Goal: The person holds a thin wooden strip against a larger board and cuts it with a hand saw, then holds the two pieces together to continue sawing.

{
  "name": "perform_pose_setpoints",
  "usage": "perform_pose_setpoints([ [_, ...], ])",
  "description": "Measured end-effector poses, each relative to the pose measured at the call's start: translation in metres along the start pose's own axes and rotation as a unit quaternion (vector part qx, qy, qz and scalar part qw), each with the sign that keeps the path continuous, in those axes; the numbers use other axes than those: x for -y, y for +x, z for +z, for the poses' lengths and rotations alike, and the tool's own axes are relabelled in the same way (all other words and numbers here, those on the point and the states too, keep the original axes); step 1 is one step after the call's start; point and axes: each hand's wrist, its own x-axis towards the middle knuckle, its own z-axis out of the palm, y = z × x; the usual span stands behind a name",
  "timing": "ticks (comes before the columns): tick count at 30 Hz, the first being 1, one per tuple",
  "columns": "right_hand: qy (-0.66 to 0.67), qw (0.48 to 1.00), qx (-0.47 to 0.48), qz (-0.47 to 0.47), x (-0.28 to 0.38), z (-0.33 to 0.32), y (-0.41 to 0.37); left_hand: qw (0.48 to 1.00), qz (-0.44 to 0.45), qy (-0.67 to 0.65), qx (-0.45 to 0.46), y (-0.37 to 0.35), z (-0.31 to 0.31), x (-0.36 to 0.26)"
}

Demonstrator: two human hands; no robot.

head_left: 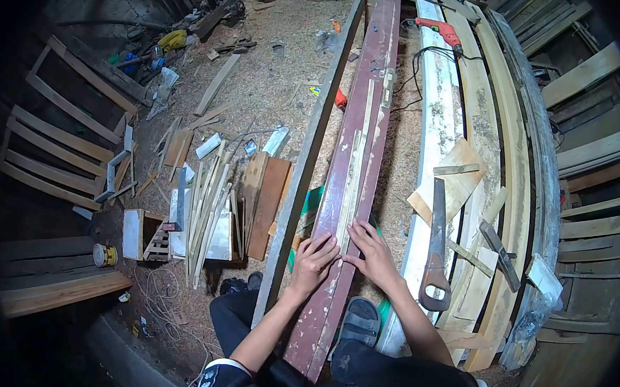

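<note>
A: In the head view, where are the hands?

B: Lower centre of the frame. The left hand (312, 257) and right hand (372, 250) lie side by side on a long red-brown plank (380, 68), which runs from the bottom centre up to the top of the frame.

A: Gripping anything?

B: No. Both lie flat with fingers spread, and the fingertips touch the lower end of a thin pale strip (355, 166) lying along the plank.

A: And around them?

B: A handsaw (437, 239) rests on pale boards just right of the right hand. A red drill (443, 31) is at upper right, scattered offcuts (211, 206) are at left centre, and a tin (104, 255) is at far left.
</note>
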Motion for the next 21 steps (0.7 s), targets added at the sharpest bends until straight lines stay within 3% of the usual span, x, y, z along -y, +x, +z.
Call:
perform_pose_setpoints([
  [21, -0.025, 0.999, -0.021, -0.004, -0.001, 0.006, -0.005, 1.0, -0.003, 0.011, -0.006, 0.0, 0.001, 0.0],
])
